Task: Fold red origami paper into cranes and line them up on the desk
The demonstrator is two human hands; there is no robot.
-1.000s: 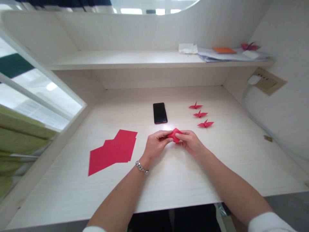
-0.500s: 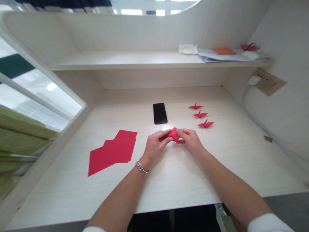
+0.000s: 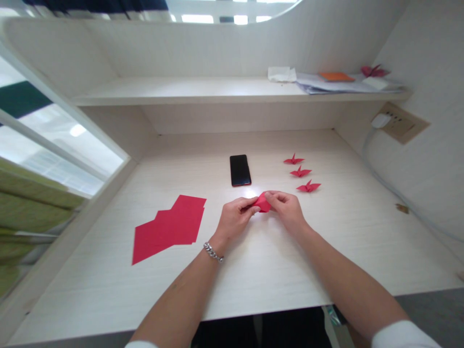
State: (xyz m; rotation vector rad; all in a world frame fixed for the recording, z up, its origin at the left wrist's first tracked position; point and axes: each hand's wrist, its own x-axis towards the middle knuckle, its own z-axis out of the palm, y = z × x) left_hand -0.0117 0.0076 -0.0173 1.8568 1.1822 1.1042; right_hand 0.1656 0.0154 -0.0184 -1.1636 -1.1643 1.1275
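The left hand (image 3: pixel 235 216) and right hand (image 3: pixel 286 208) nearly meet, both pinching, with forearms (image 3: pixel 188 290) angled inward.

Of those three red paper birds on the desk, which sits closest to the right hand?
The front bird, at the near end of the row; the middle bird and back bird lie progressively farther from the right hand.

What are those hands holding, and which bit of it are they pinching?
A small folded red paper. The left-hand grip pinches its left side between thumb and fingers; the right-hand grip has its upper right edge.
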